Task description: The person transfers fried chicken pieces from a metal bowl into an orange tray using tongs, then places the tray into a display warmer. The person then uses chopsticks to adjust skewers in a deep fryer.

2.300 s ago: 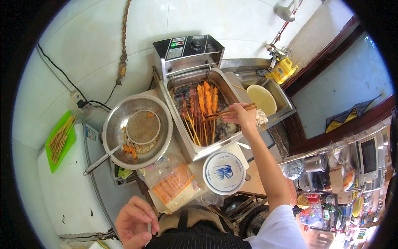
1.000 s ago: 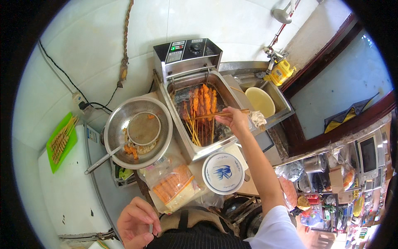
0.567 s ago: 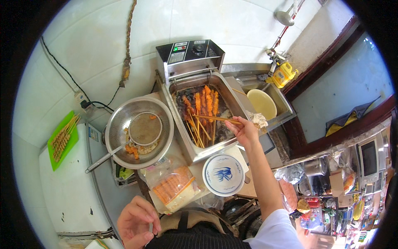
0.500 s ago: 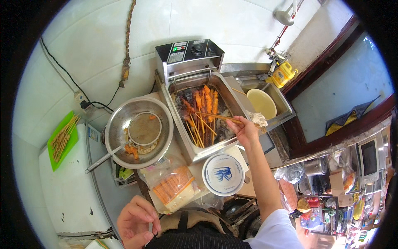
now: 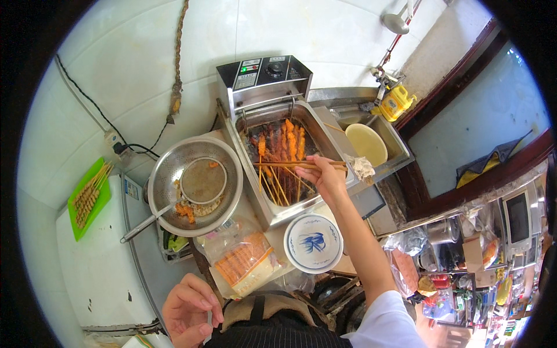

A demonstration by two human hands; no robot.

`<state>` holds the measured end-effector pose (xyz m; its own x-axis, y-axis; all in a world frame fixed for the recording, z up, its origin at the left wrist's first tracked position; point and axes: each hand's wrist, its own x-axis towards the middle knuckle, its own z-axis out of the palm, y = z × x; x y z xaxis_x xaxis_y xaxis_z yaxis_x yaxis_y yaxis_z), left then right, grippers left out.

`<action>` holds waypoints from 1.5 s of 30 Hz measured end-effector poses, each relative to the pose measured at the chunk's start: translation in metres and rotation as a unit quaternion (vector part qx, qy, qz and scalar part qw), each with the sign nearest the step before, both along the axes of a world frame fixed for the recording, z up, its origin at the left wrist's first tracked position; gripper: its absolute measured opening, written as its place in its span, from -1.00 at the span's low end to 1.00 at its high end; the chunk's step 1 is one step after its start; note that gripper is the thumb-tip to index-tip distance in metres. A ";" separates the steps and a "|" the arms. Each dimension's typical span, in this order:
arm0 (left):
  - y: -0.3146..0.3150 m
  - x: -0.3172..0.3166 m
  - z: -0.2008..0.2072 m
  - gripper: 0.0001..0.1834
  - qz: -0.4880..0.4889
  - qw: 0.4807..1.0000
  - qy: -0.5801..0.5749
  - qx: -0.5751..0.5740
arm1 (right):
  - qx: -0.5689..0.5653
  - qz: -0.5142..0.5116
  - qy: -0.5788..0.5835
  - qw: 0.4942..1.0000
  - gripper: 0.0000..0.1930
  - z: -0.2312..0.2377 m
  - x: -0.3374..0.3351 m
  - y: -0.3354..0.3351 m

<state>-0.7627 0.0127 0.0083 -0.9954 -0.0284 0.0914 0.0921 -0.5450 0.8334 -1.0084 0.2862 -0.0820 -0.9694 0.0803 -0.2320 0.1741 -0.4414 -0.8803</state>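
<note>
In my right hand [image 5: 323, 180] is a pair of long wooden chopsticks [image 5: 275, 164], held almost level across the electric deep fryer [image 5: 270, 213]. Dark oil fills the fryer's basin, where several browned orange skewers [image 5: 292, 143] lie side by side, sticks pointing toward me. The chopsticks pass over these sticks; whether they touch is unclear. My left hand [image 5: 191, 307] hovers low at the left, by my apron, with loosely bent fingers apart and nothing in it. Close to my right forearm is a white bowl [image 5: 288, 255] with a blue pattern.
Left of the fryer, a steel colander [image 5: 155, 185] holds fried bits and a handled strainer [image 5: 203, 181]. A plastic bag of orange food [image 5: 246, 258] lies in front. A green tray [image 5: 78, 226] of skewers rests far left. The sink [image 5: 397, 152] with a cream basin [image 5: 366, 145] stands right.
My right hand has moved left over the fryer, and the chopsticks now lie flatter. One skewer at the left has turned more upright in line. My left hand has barely moved.
</note>
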 end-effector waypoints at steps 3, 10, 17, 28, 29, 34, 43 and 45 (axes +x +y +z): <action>-0.001 0.001 -0.001 -0.65 0.002 1.000 0.001 0.000 | 0.032 0.030 0.025 0.999 -0.77 0.008 -0.001 0.000; -0.002 0.002 -0.003 -0.64 0.008 1.000 -0.003 -0.006 | 0.074 0.037 0.035 0.996 -0.74 0.022 -0.012 0.003; -0.002 0.003 -0.004 -0.64 0.011 1.000 -0.013 -0.002 | 0.159 0.070 0.041 0.984 -0.68 0.038 -0.014 0.022; -0.002 0.001 -0.005 -0.65 -0.008 1.000 -0.003 0.007 | 0.207 0.050 0.026 0.977 -0.71 0.051 -0.013 0.036; -0.002 0.001 -0.005 -0.65 -0.009 1.000 -0.002 0.008 | 0.197 0.048 0.016 0.979 -0.71 0.055 -0.011 0.038; 0.001 0.001 -0.004 -0.67 -0.019 1.000 0.002 0.012 | 0.155 0.049 0.030 0.986 -0.69 0.043 -0.001 0.025; 0.006 0.002 -0.004 -0.67 -0.025 1.000 0.002 0.017 | 0.153 0.087 0.061 0.983 -0.74 0.006 0.018 -0.022; 0.005 0.004 -0.004 -0.67 -0.020 1.000 0.001 0.018 | 0.154 0.140 0.060 0.976 -0.74 0.021 0.014 -0.013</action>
<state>-0.7589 0.0176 0.0045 -0.9956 0.0082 0.0935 0.0716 -0.5775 0.8133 -0.9945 0.2730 -0.0612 -0.9821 -0.1432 -0.1227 0.1380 -0.1024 -0.9851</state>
